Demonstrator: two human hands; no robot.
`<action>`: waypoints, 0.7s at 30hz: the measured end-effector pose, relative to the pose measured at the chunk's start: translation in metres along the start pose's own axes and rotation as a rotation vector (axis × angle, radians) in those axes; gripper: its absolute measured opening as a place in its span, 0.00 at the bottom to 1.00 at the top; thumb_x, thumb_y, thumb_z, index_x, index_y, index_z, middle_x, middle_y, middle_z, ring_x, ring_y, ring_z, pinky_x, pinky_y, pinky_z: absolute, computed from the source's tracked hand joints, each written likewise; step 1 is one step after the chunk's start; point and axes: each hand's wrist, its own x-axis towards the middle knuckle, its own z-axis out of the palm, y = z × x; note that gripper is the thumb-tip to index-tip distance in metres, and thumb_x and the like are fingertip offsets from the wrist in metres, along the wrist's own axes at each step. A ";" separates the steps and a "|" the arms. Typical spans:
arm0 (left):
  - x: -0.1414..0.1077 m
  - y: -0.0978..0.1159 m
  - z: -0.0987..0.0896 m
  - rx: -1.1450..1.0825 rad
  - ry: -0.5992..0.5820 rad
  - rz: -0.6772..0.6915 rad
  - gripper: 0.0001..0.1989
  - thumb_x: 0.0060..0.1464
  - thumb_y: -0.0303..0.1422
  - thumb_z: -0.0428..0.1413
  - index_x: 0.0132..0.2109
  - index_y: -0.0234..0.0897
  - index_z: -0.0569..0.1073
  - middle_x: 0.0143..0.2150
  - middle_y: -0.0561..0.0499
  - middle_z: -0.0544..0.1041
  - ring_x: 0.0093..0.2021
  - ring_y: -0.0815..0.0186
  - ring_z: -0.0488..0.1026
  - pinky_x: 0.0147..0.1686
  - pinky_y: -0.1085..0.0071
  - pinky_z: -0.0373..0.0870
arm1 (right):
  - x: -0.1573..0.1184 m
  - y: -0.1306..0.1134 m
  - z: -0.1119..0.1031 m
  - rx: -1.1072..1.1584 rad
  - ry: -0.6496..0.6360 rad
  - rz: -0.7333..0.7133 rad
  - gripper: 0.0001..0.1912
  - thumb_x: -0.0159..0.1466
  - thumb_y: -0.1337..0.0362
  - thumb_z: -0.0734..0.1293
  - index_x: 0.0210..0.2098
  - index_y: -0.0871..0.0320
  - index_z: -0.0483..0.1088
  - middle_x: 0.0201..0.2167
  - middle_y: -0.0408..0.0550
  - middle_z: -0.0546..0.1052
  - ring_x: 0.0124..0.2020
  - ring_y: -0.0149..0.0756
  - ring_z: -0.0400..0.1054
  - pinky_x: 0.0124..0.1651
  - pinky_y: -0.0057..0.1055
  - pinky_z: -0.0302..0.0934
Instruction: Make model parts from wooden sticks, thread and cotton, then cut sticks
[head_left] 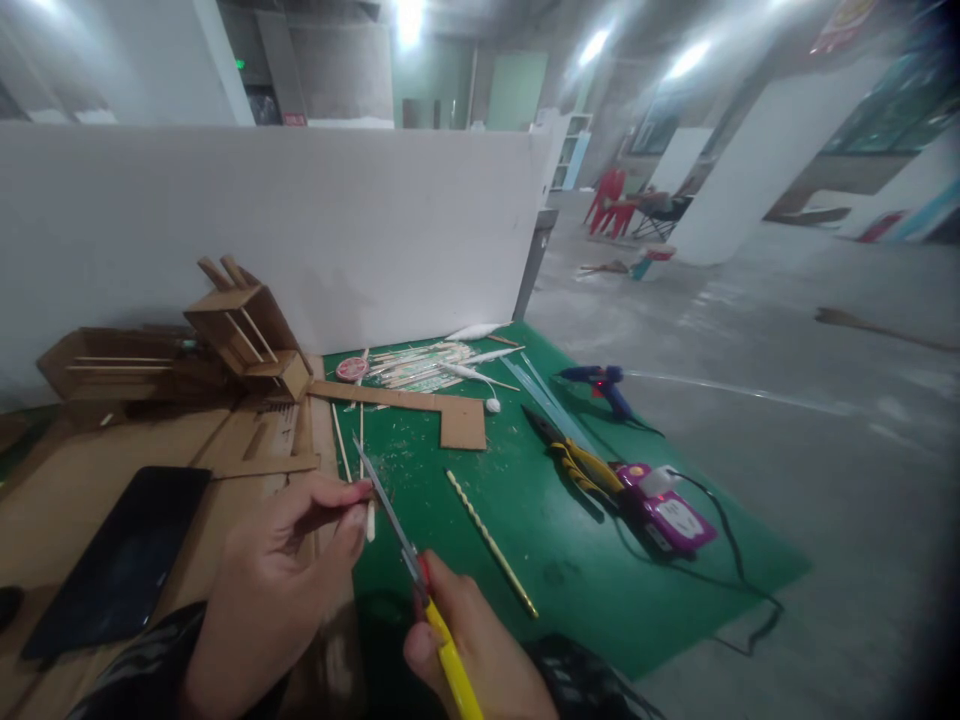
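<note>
My left hand (281, 580) is closed in a pinch, thumb against forefinger, beside the scissor blades. Whatever sits between those fingertips is too small to make out. A pale stick end (370, 524) shows just beyond them, and I cannot tell whether it is held. My right hand (480, 640) is wrapped around scissors (409, 560) with yellow and red on the handles. Their blades point up and to the left, close to my left fingertips. Thin wooden sticks (341, 440) lie ahead of my left hand. To the right of the scissors rests a patterned pencil (491, 540).
A flat cardboard piece (463, 424) and a pile of sticks (420, 367) lie farther back. Pliers (574, 460), a glue gun (604, 388) and a purple power strip (667, 510) with a cord are rightward. A phone (124, 560) and cardboard model (240, 330) are left.
</note>
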 end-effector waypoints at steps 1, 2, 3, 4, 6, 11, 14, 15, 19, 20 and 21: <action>0.000 0.000 0.000 -0.001 0.003 0.000 0.03 0.54 0.30 0.59 0.38 0.42 0.74 0.39 0.56 0.81 0.40 0.71 0.79 0.41 0.83 0.75 | 0.000 0.000 0.001 0.006 -0.004 0.003 0.37 0.59 0.30 0.49 0.39 0.57 0.66 0.31 0.48 0.71 0.32 0.38 0.63 0.33 0.30 0.56; 0.000 0.001 0.000 0.002 0.008 0.001 0.03 0.54 0.30 0.59 0.38 0.42 0.74 0.39 0.55 0.81 0.40 0.71 0.79 0.41 0.83 0.75 | 0.001 0.001 0.002 0.010 -0.006 0.007 0.38 0.58 0.29 0.48 0.38 0.57 0.65 0.30 0.48 0.71 0.31 0.38 0.63 0.33 0.30 0.56; 0.000 0.002 0.000 0.003 0.006 -0.001 0.03 0.54 0.30 0.59 0.38 0.42 0.74 0.39 0.55 0.81 0.39 0.71 0.79 0.41 0.83 0.75 | 0.002 0.003 0.004 0.015 -0.006 0.009 0.39 0.57 0.28 0.48 0.37 0.57 0.65 0.29 0.47 0.70 0.30 0.37 0.62 0.32 0.30 0.56; 0.001 0.003 0.001 -0.003 0.006 -0.002 0.04 0.54 0.30 0.59 0.39 0.42 0.74 0.38 0.55 0.81 0.38 0.71 0.79 0.40 0.83 0.75 | 0.002 0.005 0.006 0.022 -0.002 0.008 0.40 0.56 0.27 0.48 0.37 0.57 0.65 0.28 0.47 0.69 0.29 0.37 0.62 0.31 0.30 0.55; 0.001 0.005 0.003 -0.042 0.018 -0.002 0.05 0.54 0.31 0.59 0.40 0.42 0.73 0.37 0.55 0.80 0.37 0.70 0.78 0.38 0.82 0.76 | 0.004 0.011 0.011 0.041 0.012 -0.001 0.40 0.55 0.27 0.48 0.36 0.56 0.66 0.27 0.46 0.68 0.28 0.37 0.62 0.30 0.30 0.55; -0.001 0.008 0.011 -0.125 0.062 -0.040 0.06 0.53 0.32 0.60 0.39 0.39 0.73 0.36 0.51 0.80 0.36 0.66 0.79 0.36 0.77 0.78 | 0.000 0.024 0.023 0.084 0.048 0.007 0.45 0.54 0.25 0.47 0.43 0.57 0.68 0.31 0.48 0.70 0.31 0.39 0.64 0.34 0.33 0.57; -0.003 0.008 0.013 -0.132 0.063 -0.071 0.07 0.53 0.33 0.61 0.39 0.38 0.73 0.35 0.51 0.80 0.36 0.67 0.79 0.35 0.78 0.78 | -0.003 0.021 0.020 0.093 0.044 0.007 0.45 0.55 0.26 0.46 0.44 0.57 0.67 0.31 0.49 0.70 0.31 0.39 0.64 0.34 0.33 0.57; -0.004 0.007 0.013 -0.123 0.066 -0.077 0.07 0.53 0.33 0.61 0.40 0.38 0.74 0.36 0.51 0.81 0.36 0.67 0.79 0.36 0.79 0.78 | -0.003 0.018 0.018 0.092 0.037 -0.010 0.44 0.56 0.27 0.46 0.44 0.57 0.67 0.31 0.49 0.70 0.31 0.39 0.64 0.34 0.33 0.57; -0.003 0.005 0.009 -0.076 0.060 -0.036 0.05 0.53 0.31 0.61 0.39 0.40 0.74 0.38 0.53 0.82 0.37 0.70 0.80 0.39 0.82 0.77 | 0.000 0.006 0.005 0.072 -0.013 -0.144 0.38 0.61 0.32 0.47 0.44 0.58 0.66 0.32 0.51 0.73 0.31 0.38 0.66 0.32 0.31 0.57; -0.002 0.005 0.009 -0.063 0.054 -0.021 0.05 0.53 0.31 0.61 0.38 0.40 0.74 0.38 0.53 0.82 0.38 0.70 0.80 0.40 0.83 0.76 | 0.001 0.005 0.003 0.069 -0.013 -0.184 0.37 0.62 0.33 0.47 0.45 0.58 0.65 0.32 0.51 0.73 0.30 0.38 0.66 0.32 0.31 0.57; -0.002 0.004 0.008 -0.049 0.044 -0.009 0.05 0.53 0.30 0.61 0.38 0.41 0.75 0.38 0.54 0.82 0.38 0.71 0.80 0.40 0.83 0.76 | 0.001 0.005 0.002 0.063 -0.004 -0.209 0.36 0.62 0.34 0.48 0.45 0.58 0.65 0.32 0.51 0.74 0.30 0.38 0.67 0.31 0.31 0.57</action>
